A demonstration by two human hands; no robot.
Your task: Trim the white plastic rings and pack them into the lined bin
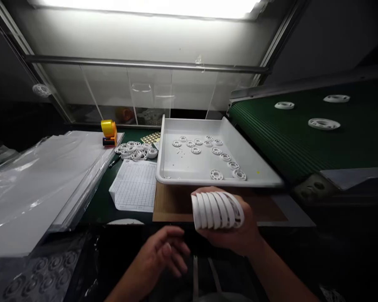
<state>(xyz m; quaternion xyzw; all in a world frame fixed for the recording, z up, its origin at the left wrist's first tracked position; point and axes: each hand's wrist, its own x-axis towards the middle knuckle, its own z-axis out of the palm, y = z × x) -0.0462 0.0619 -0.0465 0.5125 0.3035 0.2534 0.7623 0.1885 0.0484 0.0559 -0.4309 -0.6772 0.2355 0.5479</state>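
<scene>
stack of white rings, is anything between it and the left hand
Nothing visible stands between the left hand and the left end of the stack of white rings. Along the stack's lower edge lies part of the right hand, which holds it.

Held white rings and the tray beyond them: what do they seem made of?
White rings: probably molded plastic, matte, judging by their uniform color and lack of metallic shine. Tray: likely plastic too, smooth with a faint sheen, judging by its rounded corners.

There are over twenty rings (209, 210), one tray (192, 167), one tape dispenser (110, 133).
</scene>
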